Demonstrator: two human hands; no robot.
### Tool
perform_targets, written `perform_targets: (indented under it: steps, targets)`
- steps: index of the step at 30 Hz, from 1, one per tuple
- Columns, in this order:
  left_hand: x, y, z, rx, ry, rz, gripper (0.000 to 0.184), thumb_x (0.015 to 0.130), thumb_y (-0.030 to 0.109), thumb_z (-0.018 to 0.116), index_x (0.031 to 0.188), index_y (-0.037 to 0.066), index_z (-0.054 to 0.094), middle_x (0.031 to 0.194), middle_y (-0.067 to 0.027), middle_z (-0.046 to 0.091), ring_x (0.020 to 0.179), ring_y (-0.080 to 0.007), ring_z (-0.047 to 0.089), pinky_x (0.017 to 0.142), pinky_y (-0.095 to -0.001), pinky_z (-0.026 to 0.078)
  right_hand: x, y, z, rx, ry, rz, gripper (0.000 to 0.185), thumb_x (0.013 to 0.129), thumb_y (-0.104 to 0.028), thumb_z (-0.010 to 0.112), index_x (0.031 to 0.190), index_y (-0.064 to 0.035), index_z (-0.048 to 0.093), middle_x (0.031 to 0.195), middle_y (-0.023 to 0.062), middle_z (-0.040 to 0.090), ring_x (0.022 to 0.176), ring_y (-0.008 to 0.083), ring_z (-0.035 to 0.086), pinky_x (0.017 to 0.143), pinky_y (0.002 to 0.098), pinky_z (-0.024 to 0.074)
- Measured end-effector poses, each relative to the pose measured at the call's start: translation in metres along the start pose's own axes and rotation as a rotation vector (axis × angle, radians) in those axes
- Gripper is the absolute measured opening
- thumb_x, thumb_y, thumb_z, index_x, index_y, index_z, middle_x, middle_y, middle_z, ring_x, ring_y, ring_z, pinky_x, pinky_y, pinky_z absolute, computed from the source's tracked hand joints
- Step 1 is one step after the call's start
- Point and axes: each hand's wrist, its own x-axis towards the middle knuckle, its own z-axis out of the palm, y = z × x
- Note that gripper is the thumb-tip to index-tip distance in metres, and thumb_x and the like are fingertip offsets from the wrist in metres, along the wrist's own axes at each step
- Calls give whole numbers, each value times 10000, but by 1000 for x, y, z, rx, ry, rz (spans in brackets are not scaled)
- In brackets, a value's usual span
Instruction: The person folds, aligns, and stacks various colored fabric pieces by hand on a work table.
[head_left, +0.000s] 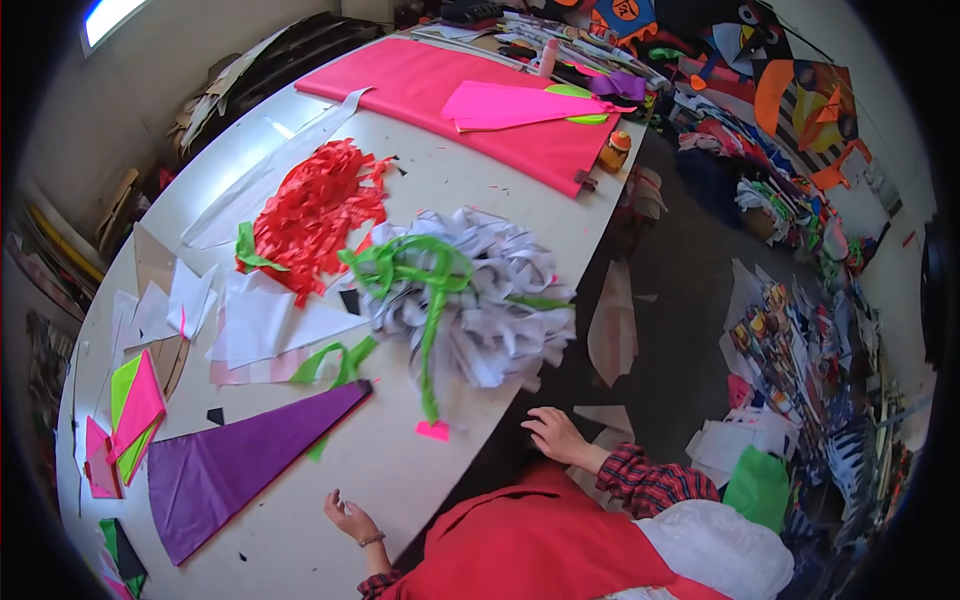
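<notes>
My left hand [352, 518] is over the table's near edge, fingers apart and holding nothing, beside the purple fabric wedge [245, 455]. My right hand [556, 436] is off the table edge, its fingers spread and nothing in them. Above it lies a big bundle of white ruffled strips [500, 300] with green ties [432, 340], its right side reaching past the edge. A small pink scrap [432, 430] is under the end of a green tie. Behind the bundle sits a pile of red strips [320, 210].
Pink cloth [420, 85] covers the far end of the white table [300, 500], near a small orange-capped bottle [616, 150]. White pieces [260, 320] and pink-green pieces [135, 410] lie at left. Heaps of fabric [790, 340] are on the floor at right.
</notes>
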Motion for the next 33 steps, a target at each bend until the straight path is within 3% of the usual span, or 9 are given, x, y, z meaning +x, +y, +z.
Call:
perform_targets:
  steps: [3,8,14,17,21,23,27,29,33]
  targets:
    - [-44,71,86,-75,54,-85,365,729,-89,452,1046,51,565,957,-71,568,789,-165,518,705,-263,446,-1,96,-53,-32,0,10,303,733,-77,578,1036,-75,582,1064,86,549,1007,260,512,887,355,403]
    - [-61,206,215,-346,-187,-78,307,778,-67,475,1049,45,569,934,-72,589,798,-153,553,673,-259,466,72,210,-145,45,88,10,369,738,-52,561,1107,-60,561,1110,85,564,1028,263,512,906,352,400]
    - [-23,301,310,-609,-110,-145,265,835,-32,467,1077,34,551,928,-75,602,753,-144,581,675,-241,478,236,327,-209,1,173,-219,489,731,-34,519,1218,-59,480,1108,102,570,959,274,559,814,337,452]
    - [2,334,374,-747,-71,-201,254,853,-17,465,1091,29,542,929,-76,605,749,-147,594,679,-234,486,318,376,-239,-27,17,-253,531,745,-59,522,1267,-63,426,1082,121,587,918,303,580,780,360,466]
    - [47,404,475,-892,-68,-381,285,865,8,488,1148,25,521,927,-90,604,763,-173,616,713,-236,505,420,450,-269,-84,-236,-113,593,748,-77,557,1316,-58,388,1187,145,540,1011,299,555,814,371,472]
    - [63,452,530,-966,-129,-369,293,865,29,504,1156,3,512,971,-112,605,814,-197,626,723,-248,506,467,493,-279,-53,-124,-321,606,752,-71,551,1332,-74,375,1240,146,508,1038,308,546,833,375,470]
    - [95,550,614,-1028,-401,-429,343,835,31,555,1168,-41,515,1057,-158,583,898,-232,624,764,-258,501,548,557,-304,-123,-127,-380,567,782,-92,504,1334,-83,376,1312,135,455,1068,333,530,832,399,469]
    - [113,574,661,-1102,-485,-509,362,824,16,560,1168,-77,495,1104,-186,547,928,-254,619,789,-264,507,594,589,-312,-167,-243,-331,615,753,-43,521,1345,-88,365,1337,144,427,1149,320,483,911,384,434]
    - [148,589,754,-1199,-501,-691,423,826,-14,527,1221,-103,402,1126,-226,515,988,-304,599,828,-285,508,678,659,-298,-167,-323,-402,598,758,-54,500,1340,-97,370,1355,152,406,1160,347,464,915,404,426]
